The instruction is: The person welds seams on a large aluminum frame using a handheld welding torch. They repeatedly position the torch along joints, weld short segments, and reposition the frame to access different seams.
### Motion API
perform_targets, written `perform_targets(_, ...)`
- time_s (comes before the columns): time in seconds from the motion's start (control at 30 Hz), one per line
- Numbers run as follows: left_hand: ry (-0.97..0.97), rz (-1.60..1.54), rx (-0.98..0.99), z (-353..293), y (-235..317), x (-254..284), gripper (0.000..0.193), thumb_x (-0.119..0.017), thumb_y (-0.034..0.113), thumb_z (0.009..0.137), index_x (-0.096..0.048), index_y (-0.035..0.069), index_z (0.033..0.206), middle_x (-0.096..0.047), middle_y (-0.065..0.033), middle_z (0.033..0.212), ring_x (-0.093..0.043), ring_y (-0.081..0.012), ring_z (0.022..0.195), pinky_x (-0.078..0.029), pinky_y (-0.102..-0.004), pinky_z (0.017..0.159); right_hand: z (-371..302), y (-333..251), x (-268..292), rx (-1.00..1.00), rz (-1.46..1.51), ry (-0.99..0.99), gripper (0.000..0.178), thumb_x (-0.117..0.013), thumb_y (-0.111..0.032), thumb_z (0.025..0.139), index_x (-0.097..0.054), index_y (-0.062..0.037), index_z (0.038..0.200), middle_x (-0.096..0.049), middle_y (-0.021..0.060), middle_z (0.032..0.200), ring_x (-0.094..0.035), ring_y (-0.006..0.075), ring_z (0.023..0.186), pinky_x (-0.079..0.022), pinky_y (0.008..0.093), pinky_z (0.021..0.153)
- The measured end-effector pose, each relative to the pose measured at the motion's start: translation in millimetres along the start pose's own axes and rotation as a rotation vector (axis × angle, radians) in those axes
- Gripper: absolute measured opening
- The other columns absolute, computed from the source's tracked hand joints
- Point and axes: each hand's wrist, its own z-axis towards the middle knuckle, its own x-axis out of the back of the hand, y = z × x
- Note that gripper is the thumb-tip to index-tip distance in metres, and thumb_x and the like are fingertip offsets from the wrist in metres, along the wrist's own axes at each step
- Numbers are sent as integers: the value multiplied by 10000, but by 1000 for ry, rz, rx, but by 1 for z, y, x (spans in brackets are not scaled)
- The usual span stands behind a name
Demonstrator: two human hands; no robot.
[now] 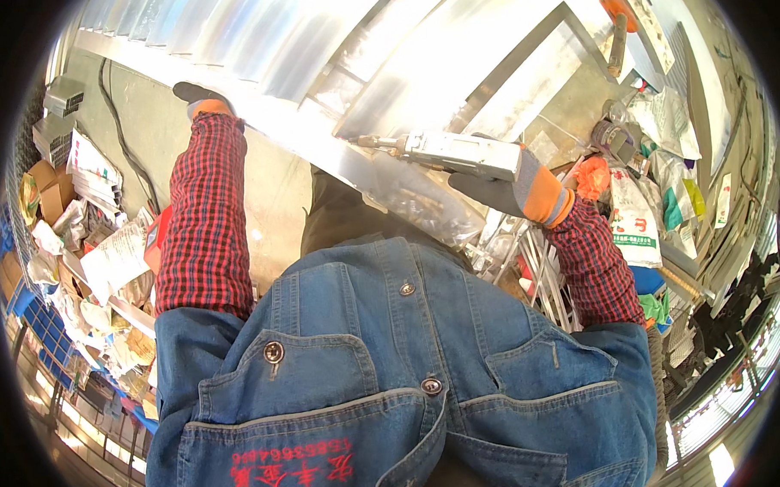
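Observation:
My right hand (526, 191), in a dark and orange glove, is wrapped around a silver power drill (468, 153). The drill lies almost level, and its chuck and bit point left, toward the edge of a shiny metal panel (274, 132). Glare hides whether the tip touches the metal. On the left, my gloved left hand (203, 99) rests at the same panel's near edge. One dark finger part shows there, pointing left; the other fingers are lost in the bright light.
A dark cable (115, 124) runs down the floor at left. Cartons and crumpled wrapping (107, 253) pile up beside my left arm. White sacks (634, 213) and scrap strips lie to the right. At the far right, an orange-headed tool (616, 38) with a brown handle rests by the panel.

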Motion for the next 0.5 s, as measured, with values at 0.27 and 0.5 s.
perform_targets(0.27,-61,214,-119,-5,6,3,932,-776,659,929,-488,139,1647,-418,-148,1730,-442,-331,1566,-456,-439,1240,12,6,-4,-25,-22,-54,443,-818,-131,968,-715,5,1377,-803,119,1215,-759,177,1058,-607,330,936)
perform_targets(0.5,-70,273,-154,-6,8,3,928,-800,655,912,-511,155,1638,-443,-127,1724,-462,-314,1560,-454,-431,1241,13,-1,-3,-46,38,-37,436,-817,-129,968,-717,5,1370,-803,121,1203,-760,183,1051,-608,333,923)
